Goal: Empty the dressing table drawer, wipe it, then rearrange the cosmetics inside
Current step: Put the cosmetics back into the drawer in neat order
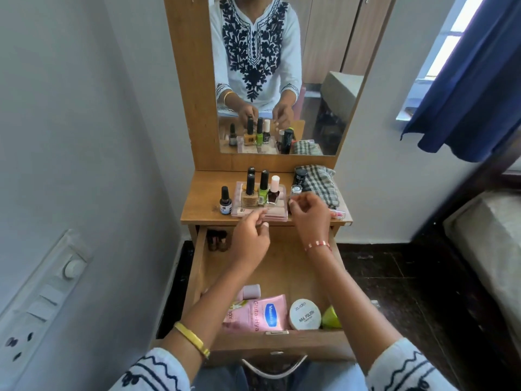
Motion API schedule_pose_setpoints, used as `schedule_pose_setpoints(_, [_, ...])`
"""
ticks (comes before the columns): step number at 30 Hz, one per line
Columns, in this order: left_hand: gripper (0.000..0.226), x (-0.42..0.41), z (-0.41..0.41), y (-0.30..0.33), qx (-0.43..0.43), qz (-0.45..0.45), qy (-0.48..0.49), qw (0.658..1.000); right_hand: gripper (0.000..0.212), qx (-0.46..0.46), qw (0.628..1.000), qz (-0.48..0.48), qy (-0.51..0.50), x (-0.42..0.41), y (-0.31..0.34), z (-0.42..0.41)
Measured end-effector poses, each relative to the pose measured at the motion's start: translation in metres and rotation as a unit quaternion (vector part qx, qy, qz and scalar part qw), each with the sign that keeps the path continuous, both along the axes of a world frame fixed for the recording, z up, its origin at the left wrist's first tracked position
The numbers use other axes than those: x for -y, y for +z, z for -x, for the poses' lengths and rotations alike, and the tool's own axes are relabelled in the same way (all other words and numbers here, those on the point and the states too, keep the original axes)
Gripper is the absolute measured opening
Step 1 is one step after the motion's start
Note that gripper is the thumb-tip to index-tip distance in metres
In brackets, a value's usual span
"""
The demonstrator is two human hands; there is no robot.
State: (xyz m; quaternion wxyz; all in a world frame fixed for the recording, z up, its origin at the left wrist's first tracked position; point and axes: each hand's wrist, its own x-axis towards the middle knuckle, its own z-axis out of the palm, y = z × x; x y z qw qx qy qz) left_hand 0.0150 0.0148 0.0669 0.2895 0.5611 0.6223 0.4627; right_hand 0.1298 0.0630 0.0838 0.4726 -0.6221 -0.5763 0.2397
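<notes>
The wooden drawer (197, 266) stands pulled out below the table top (203, 201). At its front lie a pink Vaseline tube (260, 313), a white round nail polish remover tub (305, 314), a green item (331, 318) and a pale pink cap (251, 292); small bottles (217, 239) stand at the back left. On the top, several nail polish bottles (262, 190) stand on a clear pink case (253, 214). My left hand (249, 239) hovers over the drawer's back, fingers loosely curled, holding nothing. My right hand (308, 218) hangs beside the case, fingers loosely curled, empty.
A checked cloth (321, 183) and a black-capped jar (300, 176) lie at the top's right, a small black bottle (225, 200) at its left, a pink lipstick (338, 213) at the front right. The mirror (282, 80) rises behind. A wall switch panel (42, 300) is left, a bed (485, 249) right.
</notes>
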Motion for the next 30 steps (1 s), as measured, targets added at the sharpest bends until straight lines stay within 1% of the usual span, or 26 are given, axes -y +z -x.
schedule_pose_setpoints(2, [0.037,-0.005,-0.005,0.007,-0.005,-0.011,-0.019,1.0,0.009,0.039,0.999,-0.011,-0.026,-0.015,0.009,-0.006])
schedule_pose_setpoints(4, [0.036,-0.009,-0.008,0.011,-0.012,-0.011,-0.028,0.999,0.019,0.092,0.995,-0.005,-0.038,-0.027,0.013,-0.009])
schedule_pose_setpoints(6, [0.034,-0.011,-0.008,0.011,-0.017,-0.007,-0.032,0.999,0.026,0.128,0.991,0.003,-0.031,-0.034,0.012,-0.009])
schedule_pose_setpoints(7, [0.034,-0.012,-0.008,0.011,-0.017,-0.004,-0.033,0.999,0.027,0.137,0.99,0.003,-0.024,-0.036,0.01,-0.009])
schedule_pose_setpoints(10, [0.032,-0.011,-0.004,0.009,-0.016,0.006,-0.034,0.999,0.021,0.141,0.99,0.0,-0.004,-0.041,0.007,-0.008])
schedule_pose_setpoints(12, [0.03,-0.01,-0.001,0.007,-0.016,0.012,-0.035,0.999,0.019,0.129,0.992,0.001,0.001,-0.042,0.006,-0.008])
schedule_pose_setpoints(14, [0.028,-0.009,0.001,0.006,-0.014,0.019,-0.035,0.999,0.017,0.111,0.994,-0.021,0.002,-0.039,0.007,-0.01])
schedule_pose_setpoints(18, [0.021,-0.004,0.003,0.007,0.017,0.021,-0.031,0.999,0.014,0.029,0.989,-0.147,-0.005,-0.025,0.015,-0.014])
schedule_pose_setpoints(20, [0.019,-0.001,0.004,0.007,0.039,0.021,-0.026,0.999,0.015,-0.041,0.984,-0.171,-0.006,-0.013,0.019,-0.014])
schedule_pose_setpoints(21, [0.019,0.001,0.004,0.007,0.051,0.022,-0.021,0.998,0.015,-0.083,0.982,-0.167,-0.003,-0.007,0.02,-0.013])
schedule_pose_setpoints(23, [0.022,0.006,0.004,0.008,0.064,0.019,-0.008,0.998,0.014,-0.169,0.977,-0.126,0.018,0.006,0.018,-0.008])
schedule_pose_setpoints(25, [0.028,0.01,0.004,0.01,0.074,0.007,0.004,0.997,0.013,-0.222,0.971,-0.072,0.052,0.016,0.014,-0.002])
schedule_pose_setpoints(27, [0.031,0.015,0.007,0.012,0.091,-0.006,0.014,0.996,0.013,-0.281,0.955,-0.03,0.089,0.025,0.011,0.006])
schedule_pose_setpoints(30, [0.028,0.022,0.015,0.013,0.12,-0.02,0.039,0.992,0.011,-0.359,0.924,0.018,0.127,0.035,0.005,0.016])
